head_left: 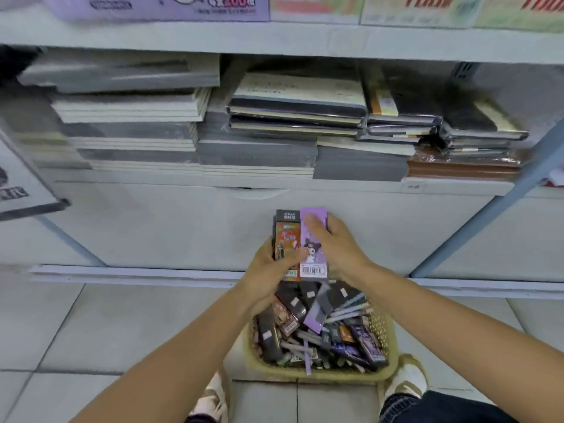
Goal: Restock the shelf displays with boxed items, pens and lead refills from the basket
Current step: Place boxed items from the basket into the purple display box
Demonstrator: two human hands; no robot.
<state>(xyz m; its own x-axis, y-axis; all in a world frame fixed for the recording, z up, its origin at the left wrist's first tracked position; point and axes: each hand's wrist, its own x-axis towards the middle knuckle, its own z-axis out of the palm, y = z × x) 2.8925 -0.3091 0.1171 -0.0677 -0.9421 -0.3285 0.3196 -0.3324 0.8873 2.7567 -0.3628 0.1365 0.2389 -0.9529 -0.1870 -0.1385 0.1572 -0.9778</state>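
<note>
A beige woven basket (387, 346) stands on the floor, filled with several dark and purple boxes, pens and refills. Above it I hold two slim boxes side by side. My left hand (268, 276) grips an orange and black box (285, 236) from the left. My right hand (338, 245) lies over a purple box (312, 254) with a cartoon figure and a barcode, fingers on its upper part. The two boxes touch each other.
The shelf (274, 184) in front carries stacks of grey and black notebooks (195, 138). A higher shelf holds printed packs (158, 7). A framed sign (21, 184) leans at the left. Tiled floor surrounds the basket, and my shoes (406, 380) flank it.
</note>
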